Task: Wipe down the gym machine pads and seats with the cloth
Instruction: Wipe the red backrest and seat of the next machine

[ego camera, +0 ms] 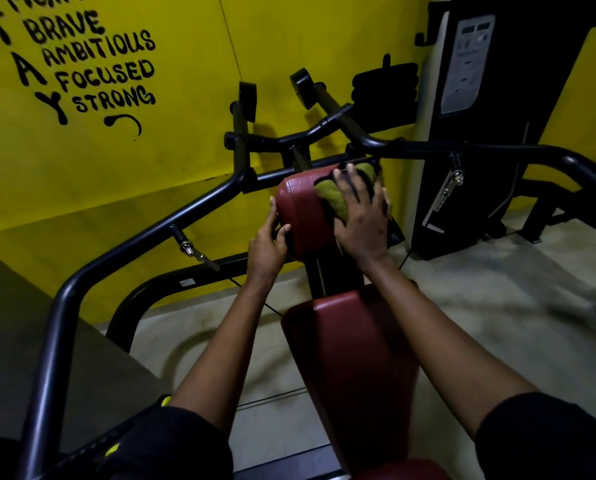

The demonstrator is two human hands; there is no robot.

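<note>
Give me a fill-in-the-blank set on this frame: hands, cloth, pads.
1. The right hand presses a ____ cloth onto the upper pad.
2. The left hand grips that pad's ____ edge.
3. Both pads, including the seat, are ____ in colour.
4. The wall behind the machine is painted ____.

Missing words: green; left; red; yellow
</note>
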